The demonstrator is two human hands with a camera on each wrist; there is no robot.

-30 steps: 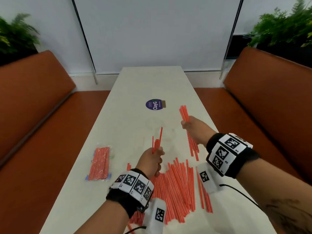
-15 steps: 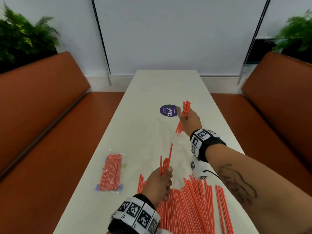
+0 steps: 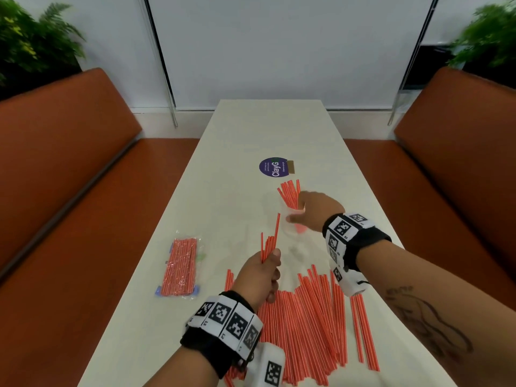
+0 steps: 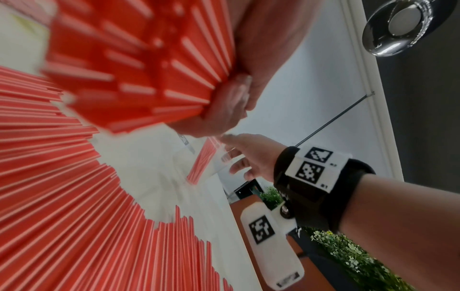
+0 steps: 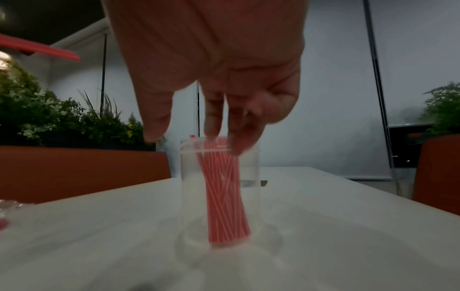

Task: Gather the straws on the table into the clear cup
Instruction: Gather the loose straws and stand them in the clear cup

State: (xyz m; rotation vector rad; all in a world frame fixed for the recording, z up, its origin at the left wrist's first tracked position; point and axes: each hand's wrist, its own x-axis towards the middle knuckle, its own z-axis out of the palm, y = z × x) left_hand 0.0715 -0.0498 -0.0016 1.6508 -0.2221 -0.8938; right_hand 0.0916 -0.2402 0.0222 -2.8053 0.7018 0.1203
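Table point(image 3: 245, 129) sticker point(image 3: 273, 167) reads "ClayG"; straws point(image 3: 289, 192) in cup point(image 3: 290, 222).

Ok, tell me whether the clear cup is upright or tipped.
Upright: the clear cup stands on its base on the table, straws standing inside.

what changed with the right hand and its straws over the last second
The right hand carried its bundle of straws forward and down into the clear cup, then let go; its fingers now hang loose over the rim. The left hand still grips its own smaller bunch of straws upright above the loose pile, and the wrapped packet lies where it was on the table.
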